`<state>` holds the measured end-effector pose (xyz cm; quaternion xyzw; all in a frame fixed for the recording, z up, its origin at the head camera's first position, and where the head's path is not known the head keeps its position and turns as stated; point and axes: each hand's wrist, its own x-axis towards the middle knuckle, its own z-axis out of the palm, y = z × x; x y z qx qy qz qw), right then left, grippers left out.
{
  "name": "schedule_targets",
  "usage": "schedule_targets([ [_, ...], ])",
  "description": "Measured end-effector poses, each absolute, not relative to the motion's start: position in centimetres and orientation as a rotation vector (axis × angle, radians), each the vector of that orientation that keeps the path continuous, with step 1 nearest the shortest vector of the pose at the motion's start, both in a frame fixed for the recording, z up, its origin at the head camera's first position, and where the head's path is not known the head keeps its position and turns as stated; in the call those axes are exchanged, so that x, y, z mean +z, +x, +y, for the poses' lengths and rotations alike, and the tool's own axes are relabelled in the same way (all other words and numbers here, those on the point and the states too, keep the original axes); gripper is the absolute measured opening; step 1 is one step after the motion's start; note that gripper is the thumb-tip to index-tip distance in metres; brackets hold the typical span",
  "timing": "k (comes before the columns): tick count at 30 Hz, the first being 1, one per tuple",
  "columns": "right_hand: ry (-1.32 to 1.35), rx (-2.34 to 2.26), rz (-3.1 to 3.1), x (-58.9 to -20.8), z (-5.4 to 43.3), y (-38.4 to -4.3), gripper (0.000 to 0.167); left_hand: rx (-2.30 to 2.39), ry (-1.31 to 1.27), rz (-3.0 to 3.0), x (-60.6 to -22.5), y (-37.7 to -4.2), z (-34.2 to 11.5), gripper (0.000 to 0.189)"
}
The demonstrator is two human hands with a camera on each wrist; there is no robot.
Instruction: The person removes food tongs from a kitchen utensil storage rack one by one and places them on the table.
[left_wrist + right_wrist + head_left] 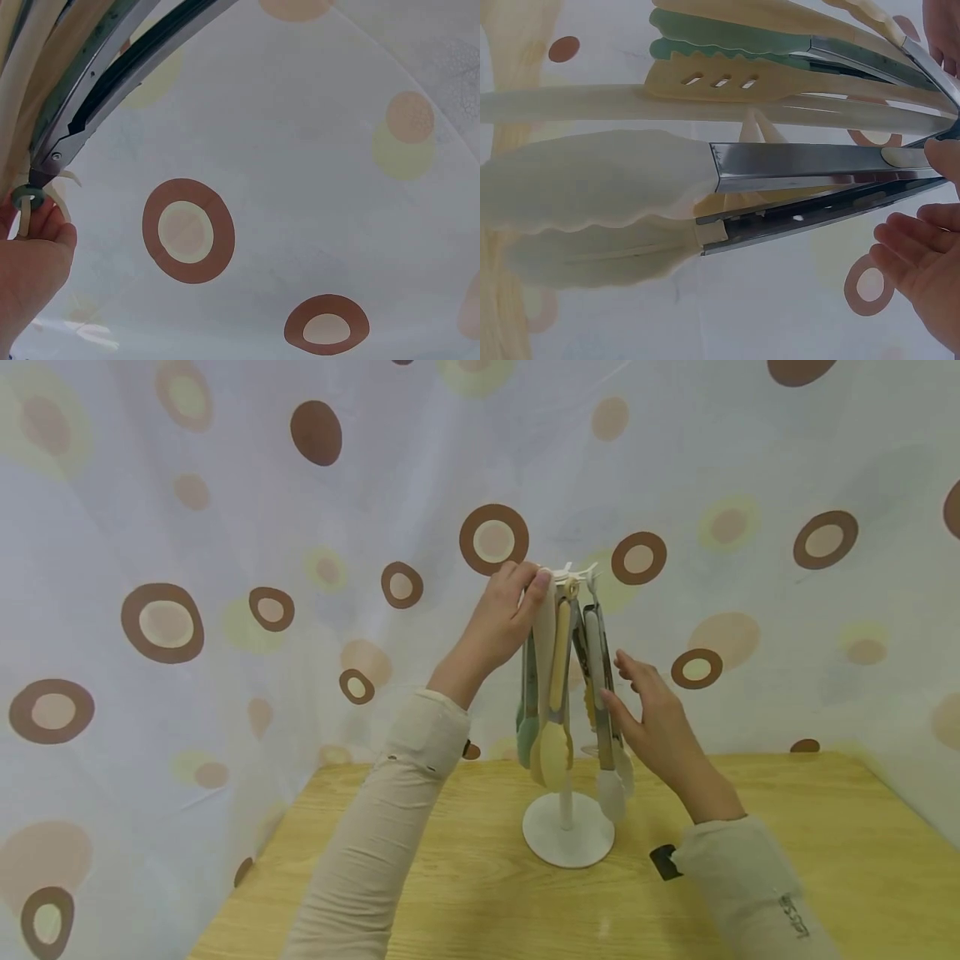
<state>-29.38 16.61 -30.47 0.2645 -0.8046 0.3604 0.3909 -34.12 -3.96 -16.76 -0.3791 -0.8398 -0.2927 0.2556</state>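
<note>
A white utensil stand (538, 842) with a round base and hooks on top holds several hanging kitchen tools. My left hand (498, 614) grips its top at the left, fingers bent over the hooks; a green ring (28, 197) hangs on a hook there. On the right side hang tongs with off-white heads (611, 795), their jaws spread in the right wrist view. Beside them is my right hand (663, 727), fingers apart and thumb at the metal handle. Yellow tongs (555, 756), green tongs (528, 742) and a beige slotted turner (705, 81) hang nearby.
The stand rests on a wood-grain table (465, 877). A whitish curtain (420, 460) with brown and yellow ovals rises behind. A black strap end (664, 862) sticks out by the right sleeve (750, 877).
</note>
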Motion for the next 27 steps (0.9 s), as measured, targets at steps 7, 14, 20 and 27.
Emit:
schedule_targets([
  [7,0.673,1.017,-2.064,-30.7,16.4,-29.8,0.053,-0.798,-1.015,-2.299,-16.9,-34.0,-4.0,0.029],
  [14,0.652,1.148,-2.064,-31.1,16.1,-30.3,0.052,-0.798,-1.001,-2.313,-16.9,-34.0,-4.0,0.030],
  [20,0.654,1.167,-2.036,-31.2,16.1,-30.4,0.049,-0.805,-1.006,-2.310,-16.8,-34.0,-4.0,0.030],
  [27,0.647,1.156,-2.007,-31.4,15.9,-30.7,0.046,-0.810,-1.001,-2.301,-16.9,-34.1,-4.0,0.030],
])
